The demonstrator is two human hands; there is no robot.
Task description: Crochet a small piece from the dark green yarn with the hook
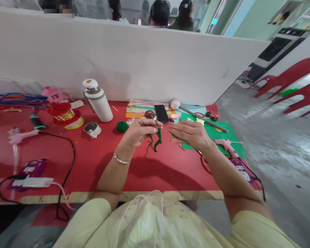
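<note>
My left hand [142, 131] is closed, pinching a small green crocheted yarn piece [158, 140] between thumb and fingers. A loose green tail of yarn dangles below it. Close by on the right, my right hand [189, 133] has its fingers pressed together around a thin crochet hook [179, 138], green along its middle, whose tip points at the yarn piece. Much of the hook is hidden by the fingers. Behind my left hand lies a dark green ball of yarn [122, 126]. Both hands are raised above the red tabletop [144, 175].
A white flask [99, 103] and a metal cup [92, 130] stand left. Further left are red and pink crafts [63, 113], a glue gun [22, 136] and a power strip [28, 174]. A phone [161, 113] lies behind my hands; another glue gun [227, 147] lies right. A white partition [144, 62] rises behind.
</note>
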